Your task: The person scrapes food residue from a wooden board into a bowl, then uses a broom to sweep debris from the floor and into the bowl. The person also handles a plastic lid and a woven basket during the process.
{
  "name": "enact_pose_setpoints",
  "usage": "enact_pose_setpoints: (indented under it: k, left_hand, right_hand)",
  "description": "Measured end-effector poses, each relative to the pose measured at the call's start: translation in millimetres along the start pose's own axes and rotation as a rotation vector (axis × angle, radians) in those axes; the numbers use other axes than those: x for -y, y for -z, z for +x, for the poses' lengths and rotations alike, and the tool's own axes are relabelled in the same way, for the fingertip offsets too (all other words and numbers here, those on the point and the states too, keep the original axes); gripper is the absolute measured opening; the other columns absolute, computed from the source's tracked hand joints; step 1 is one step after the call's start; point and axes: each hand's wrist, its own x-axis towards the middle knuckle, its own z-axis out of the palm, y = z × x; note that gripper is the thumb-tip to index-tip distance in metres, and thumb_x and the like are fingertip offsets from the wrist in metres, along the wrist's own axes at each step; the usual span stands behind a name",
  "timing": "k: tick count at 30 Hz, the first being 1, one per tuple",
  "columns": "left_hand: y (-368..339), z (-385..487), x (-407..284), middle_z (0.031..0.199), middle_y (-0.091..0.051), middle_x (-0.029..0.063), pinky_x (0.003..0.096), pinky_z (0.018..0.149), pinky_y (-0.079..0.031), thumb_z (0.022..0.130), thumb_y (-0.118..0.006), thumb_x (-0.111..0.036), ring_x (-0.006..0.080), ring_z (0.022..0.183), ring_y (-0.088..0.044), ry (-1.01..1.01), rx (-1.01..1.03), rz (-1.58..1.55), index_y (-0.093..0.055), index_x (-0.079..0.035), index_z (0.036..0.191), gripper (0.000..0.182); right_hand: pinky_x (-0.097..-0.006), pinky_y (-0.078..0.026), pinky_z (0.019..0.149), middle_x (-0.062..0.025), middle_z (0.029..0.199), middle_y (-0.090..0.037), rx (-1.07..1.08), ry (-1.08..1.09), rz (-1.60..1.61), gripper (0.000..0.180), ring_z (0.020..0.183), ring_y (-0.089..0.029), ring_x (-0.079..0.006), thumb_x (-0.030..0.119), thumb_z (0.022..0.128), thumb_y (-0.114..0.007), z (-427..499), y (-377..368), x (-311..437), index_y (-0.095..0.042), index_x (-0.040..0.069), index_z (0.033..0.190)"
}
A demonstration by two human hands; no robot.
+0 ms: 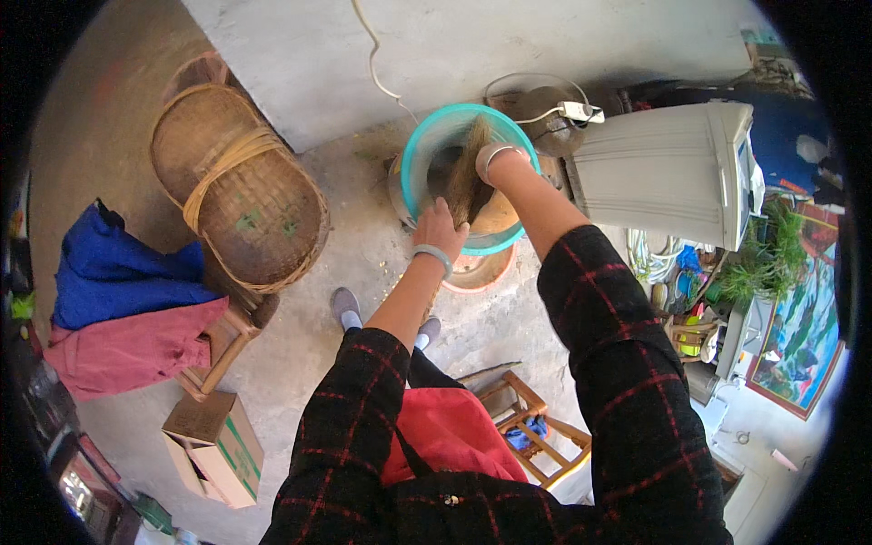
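A brush-like bundle of brown bristles, seemingly a small straw broom (469, 167), slants across the mouth of a teal-rimmed plastic tub (411, 153). My left hand (439, 228), with a pale bangle at the wrist, grips the bundle's lower end over the tub's near rim. My right hand (503, 163) reaches in from the right, beside the bristles. Its fingers are mostly hidden behind the wrist and a silvery bangle, so their hold is unclear. Under the bristles, inside the tub, are a dark patch and a tan rounded surface (496, 216), not clearly identifiable.
A handled wicker basket (262, 211) stands left, near a wooden chair (218, 357) draped with blue and pink cloth. A cardboard box (214, 449) sits on the concrete floor. Right are a power strip (581, 112) and a grey-white bin-like appliance (654, 170). A wooden stool (538, 436) stands close to me.
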Motion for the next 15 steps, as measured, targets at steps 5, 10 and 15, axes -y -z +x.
enact_pose_setpoints:
  k: [5,10,15]
  left_hand:
    - [2.0,-3.2,11.7,0.112,-0.056,0.0272,0.048,0.091,-0.047,0.08,-0.069,-0.035,0.0433,0.106,-0.056,0.039,0.029,-0.018,-0.039,0.003,0.133,0.071]
    - [5.5,-3.2,10.9,0.117,-0.054,0.0279,0.0478,0.092,-0.047,0.082,-0.07,-0.032,0.0423,0.108,-0.056,0.046,0.078,0.045,-0.036,0.004,0.136,0.073]
    - [4.2,-1.2,5.9,0.117,-0.054,0.0273,0.0483,0.093,-0.047,0.082,-0.07,-0.031,0.043,0.109,-0.055,0.032,0.07,0.087,-0.037,0.002,0.135,0.071]
  right_hand:
    - [-0.0413,-0.045,0.1,-0.0133,0.141,-0.051,-0.033,0.006,-0.002,0.041,0.128,-0.051,-0.0292,0.017,0.091,-0.054,-1.1,8.4,8.6,-0.059,0.011,0.131]
    - [-0.0406,-0.05,0.094,-0.0149,0.129,-0.06,-0.079,-0.027,0.046,0.033,0.118,-0.059,-0.0307,0.015,0.088,-0.057,-6.0,-1.5,5.0,-0.067,0.008,0.119]
    - [-0.0393,-0.051,0.093,-0.014,0.125,-0.063,-0.158,-0.012,0.079,0.032,0.116,-0.061,-0.0309,0.013,0.087,-0.057,-9.3,-14.3,-12.0,-0.068,0.007,0.116]
